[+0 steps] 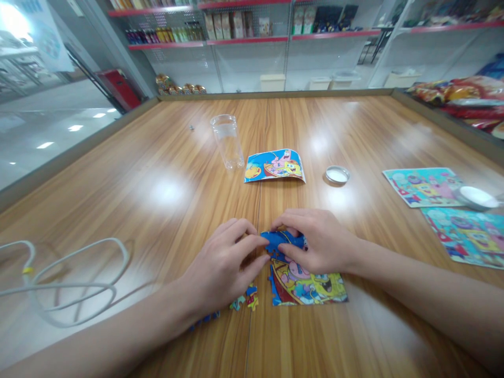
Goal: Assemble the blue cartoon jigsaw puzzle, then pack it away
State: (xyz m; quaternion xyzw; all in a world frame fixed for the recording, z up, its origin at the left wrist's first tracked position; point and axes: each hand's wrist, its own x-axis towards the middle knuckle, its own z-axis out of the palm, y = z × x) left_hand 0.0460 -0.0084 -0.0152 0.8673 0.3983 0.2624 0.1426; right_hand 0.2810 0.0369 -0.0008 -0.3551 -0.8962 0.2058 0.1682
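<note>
A partly built cartoon jigsaw puzzle [307, 286] lies on the wooden table [165, 194] in front of me. My left hand [224, 268] pinches a blue puzzle piece [272, 242] at the puzzle's upper left edge. My right hand [315, 239] rests on the puzzle's top part, fingers curled and pressing down on the blue pieces there. Several loose pieces [246, 302] lie just under my left hand, left of the puzzle. A picture card [274, 166] showing the same cartoon lies farther back at the centre.
A clear plastic jar [227, 142] stands left of the card, its lid [337, 174] to the right. Two more cartoon sheets [425, 186] and another lid [476, 198] lie at the right. A white cable [66, 286] loops at the left. Shelves stand behind.
</note>
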